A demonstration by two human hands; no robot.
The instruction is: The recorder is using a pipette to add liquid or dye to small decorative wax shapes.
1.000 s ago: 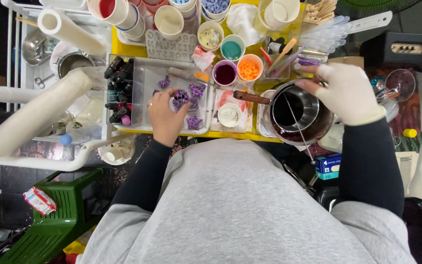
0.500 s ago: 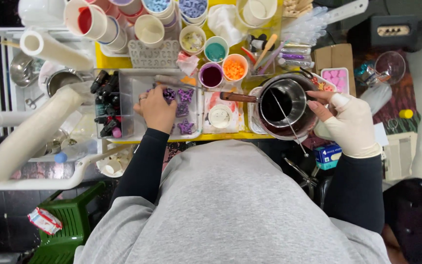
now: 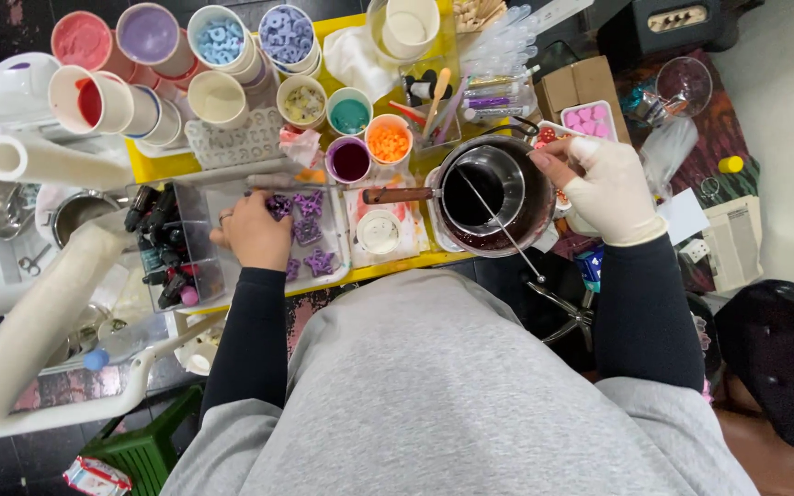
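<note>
the left hand [image 3: 255,236] rests in a tray [image 3: 334,262] of small moulded pieces [image 3: 307,230], left of a small cup [image 3: 379,231] and a pot [image 3: 489,197] whose far right rim the right hand [image 3: 604,188] grips, with tubs [image 3: 351,159] lined up behind

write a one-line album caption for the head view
Seen from above, the left hand rests on a tray of purple shapes while the gloved right hand grips a dark pot.

brown cardboard box [image 3: 573,88], red-white wrapper [image 3: 94,476]
</note>
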